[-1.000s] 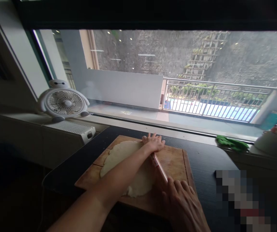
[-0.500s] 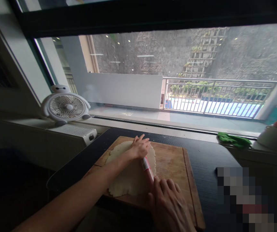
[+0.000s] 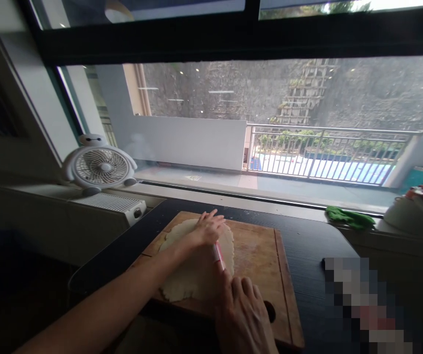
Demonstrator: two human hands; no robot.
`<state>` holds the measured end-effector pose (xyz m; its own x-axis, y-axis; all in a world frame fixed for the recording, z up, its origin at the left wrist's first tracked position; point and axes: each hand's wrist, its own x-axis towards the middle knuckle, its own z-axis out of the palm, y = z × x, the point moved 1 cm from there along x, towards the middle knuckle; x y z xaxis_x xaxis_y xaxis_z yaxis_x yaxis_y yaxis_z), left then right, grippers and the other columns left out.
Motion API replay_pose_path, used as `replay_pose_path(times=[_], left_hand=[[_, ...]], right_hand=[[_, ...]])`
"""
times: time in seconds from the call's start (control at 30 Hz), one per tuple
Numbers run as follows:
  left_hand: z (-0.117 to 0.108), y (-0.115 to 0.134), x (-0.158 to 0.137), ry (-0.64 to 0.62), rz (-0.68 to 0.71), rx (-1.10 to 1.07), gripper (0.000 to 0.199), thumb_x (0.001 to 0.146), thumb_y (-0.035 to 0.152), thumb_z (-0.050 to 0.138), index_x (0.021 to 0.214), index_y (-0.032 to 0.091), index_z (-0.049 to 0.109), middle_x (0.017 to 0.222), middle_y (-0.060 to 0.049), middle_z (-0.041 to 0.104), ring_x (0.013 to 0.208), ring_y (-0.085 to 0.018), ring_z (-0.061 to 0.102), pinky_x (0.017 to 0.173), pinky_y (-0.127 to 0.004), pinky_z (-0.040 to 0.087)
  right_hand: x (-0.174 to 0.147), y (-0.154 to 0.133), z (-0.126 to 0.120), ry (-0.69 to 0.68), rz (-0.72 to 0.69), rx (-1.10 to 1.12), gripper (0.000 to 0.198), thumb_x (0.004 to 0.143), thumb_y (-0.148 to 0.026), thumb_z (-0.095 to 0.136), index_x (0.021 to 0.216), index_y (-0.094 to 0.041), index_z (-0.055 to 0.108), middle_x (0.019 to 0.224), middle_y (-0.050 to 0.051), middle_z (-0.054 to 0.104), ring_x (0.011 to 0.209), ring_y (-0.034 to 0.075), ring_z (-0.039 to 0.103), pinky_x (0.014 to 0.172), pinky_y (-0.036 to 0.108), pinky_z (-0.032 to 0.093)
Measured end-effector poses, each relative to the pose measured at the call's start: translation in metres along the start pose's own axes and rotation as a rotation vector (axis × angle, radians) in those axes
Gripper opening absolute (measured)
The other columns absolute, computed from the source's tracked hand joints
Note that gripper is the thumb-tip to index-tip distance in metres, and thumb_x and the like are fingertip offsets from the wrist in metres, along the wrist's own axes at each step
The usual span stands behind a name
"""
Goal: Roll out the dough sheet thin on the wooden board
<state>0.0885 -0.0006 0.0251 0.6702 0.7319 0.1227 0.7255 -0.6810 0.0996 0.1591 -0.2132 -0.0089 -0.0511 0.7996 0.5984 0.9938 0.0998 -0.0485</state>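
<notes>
Left hand far, right hand near, we are covering the ends of the rolling pin, clamped or not we cannot tell; it is lying on soft-looking dough, probably handling stiff, light, best held endwise.

The left grip is plainly bare from where I'm standing, with slim fingers; behind it, a smooth, bare forearm broadens. The right grip is bare too, its rounded knuckles backed by faint ridges.
</notes>
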Motion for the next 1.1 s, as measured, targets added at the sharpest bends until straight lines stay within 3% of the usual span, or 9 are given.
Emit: replay_pose_path(times=[0.1, 0.17, 0.37, 0.47, 0.57, 0.7, 0.87, 1.0, 1.1], left_hand=[[0.0, -0.022, -0.018, 0.003, -0.001, 0.022, 0.05, 0.09, 0.033, 0.022, 0.134, 0.021, 0.043, 0.143, -0.005, 0.037, 0.137, -0.023, 0.02, 0.111, -0.043, 0.014], [0.002, -0.022, -0.016, 0.014, -0.011, 0.021, 0.052, 0.09, 0.036, 0.022, 0.136, 0.02, 0.04, 0.145, -0.007, 0.035, 0.137, -0.025, 0.02, 0.11, -0.047, 0.015], [0.016, 0.035, 0.044, 0.025, -0.038, -0.043, 0.055, 0.089, 0.05, 0.022, 0.131, 0.024, 0.047, 0.138, -0.005, 0.046, 0.135, -0.031, 0.02, 0.108, -0.06, 0.009], [0.02, 0.068, 0.075, 0.02, -0.023, -0.093, 0.057, 0.087, 0.057, 0.021, 0.129, 0.028, 0.047, 0.136, -0.002, 0.048, 0.135, -0.028, 0.023, 0.11, -0.056, 0.015], [0.016, 0.078, 0.085, 0.085, -0.013, -0.117, 0.056, 0.089, 0.05, 0.016, 0.132, 0.026, 0.043, 0.139, 0.0, 0.043, 0.136, -0.024, 0.023, 0.111, -0.045, 0.022], [0.001, 0.034, 0.057, 0.178, -0.132, -0.071, 0.053, 0.091, 0.039, 0.015, 0.138, 0.023, 0.034, 0.142, -0.003, 0.039, 0.134, -0.024, 0.026, 0.109, -0.042, 0.027], [-0.014, -0.036, 0.013, -0.106, -0.175, -0.027, 0.05, 0.081, 0.039, 0.04, 0.125, 0.018, 0.048, 0.128, -0.011, 0.053, 0.118, -0.03, 0.047, 0.097, -0.043, 0.039], [-0.024, -0.046, 0.019, -0.188, -0.132, -0.017, 0.058, 0.067, 0.042, 0.057, 0.119, 0.017, 0.052, 0.125, -0.014, 0.054, 0.116, -0.032, 0.048, 0.093, -0.041, 0.04], [-0.034, -0.045, 0.033, -0.245, -0.116, -0.04, 0.06, 0.056, 0.044, 0.066, 0.11, 0.018, 0.057, 0.116, -0.012, 0.059, 0.102, -0.03, 0.056, 0.08, -0.035, 0.047]], right_hand=[[0.005, -0.009, -0.003, -0.037, -0.028, 0.054, 0.053, 0.069, -0.007, 0.051, 0.121, -0.017, 0.047, 0.08, 0.005, 0.056, 0.072, 0.021, 0.05, 0.063, 0.035, 0.04], [0.006, -0.004, -0.007, -0.058, -0.023, 0.074, 0.052, 0.07, -0.012, 0.054, 0.122, -0.018, 0.046, 0.084, 0.005, 0.057, 0.074, 0.022, 0.051, 0.065, 0.036, 0.041], [0.006, 0.035, -0.015, -0.12, 0.023, -0.026, 0.031, 0.078, -0.019, 0.052, 0.109, -0.02, 0.053, 0.086, 0.005, 0.058, 0.077, 0.022, 0.053, 0.067, 0.034, 0.04], [0.016, 0.054, -0.009, -0.127, 0.023, -0.101, 0.026, 0.081, -0.017, 0.05, 0.107, -0.019, 0.054, 0.085, 0.006, 0.058, 0.078, 0.021, 0.053, 0.068, 0.033, 0.039], [0.027, 0.074, 0.002, -0.133, 0.092, -0.128, 0.02, 0.084, -0.013, 0.045, 0.1, -0.018, 0.055, 0.084, 0.006, 0.058, 0.077, 0.019, 0.055, 0.068, 0.03, 0.038], [0.024, 0.108, 0.01, -0.127, 0.196, -0.091, 0.019, 0.088, -0.019, 0.042, 0.101, -0.019, 0.055, 0.089, 0.006, 0.058, 0.081, 0.019, 0.056, 0.069, 0.03, 0.039], [0.011, 0.128, 0.013, -0.19, 0.285, -0.052, 0.022, 0.091, -0.03, 0.038, 0.105, -0.022, 0.053, 0.093, 0.005, 0.058, 0.089, 0.02, 0.054, 0.071, 0.031, 0.041], [0.012, 0.125, 0.013, -0.226, 0.301, -0.054, 0.026, 0.092, -0.031, 0.034, 0.11, -0.023, 0.051, 0.099, 0.006, 0.056, 0.092, 0.02, 0.053, 0.073, 0.032, 0.042], [0.013, 0.12, 0.009, -0.234, 0.279, -0.047, 0.028, 0.093, -0.031, 0.032, 0.111, -0.023, 0.051, 0.103, 0.006, 0.055, 0.092, 0.019, 0.053, 0.076, 0.031, 0.043]])
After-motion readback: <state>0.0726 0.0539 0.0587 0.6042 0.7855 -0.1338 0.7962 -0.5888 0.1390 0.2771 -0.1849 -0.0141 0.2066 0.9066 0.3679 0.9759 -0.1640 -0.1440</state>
